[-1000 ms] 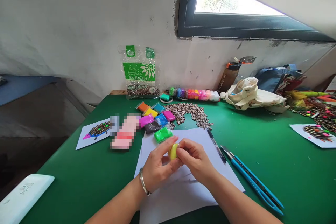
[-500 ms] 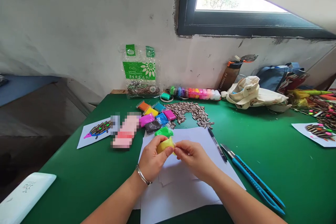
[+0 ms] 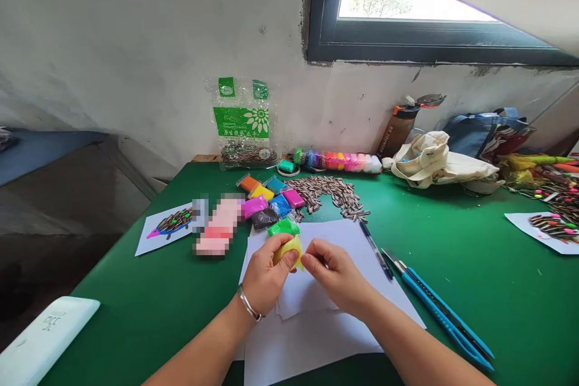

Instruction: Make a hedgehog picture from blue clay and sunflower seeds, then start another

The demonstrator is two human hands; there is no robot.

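The yellow piece (image 3: 289, 247) is above the far part of the paper (image 3: 312, 338). It is bright and smooth, with a rounded body and a raised, pointed corner at the top. The left hand (image 3: 262, 274) is curled around it, thumb pressed on its near face. The right hand (image 3: 337, 271) has thumb and forefinger drawn together at its right edge; whether they pinch any material cannot be told.

The paper lies in overlapping sheets on a green bench (image 3: 520, 295). Coloured packets (image 3: 263, 218) lie at its far left corner, seeds (image 3: 325, 190) beyond its far edge. A pen (image 3: 377, 250) lies along its right edge; a cutter (image 3: 446, 313) lies right of it.

Well beyond the paper stands a pale, marked wall (image 3: 136, 42) with a dark-framed window (image 3: 407, 0).
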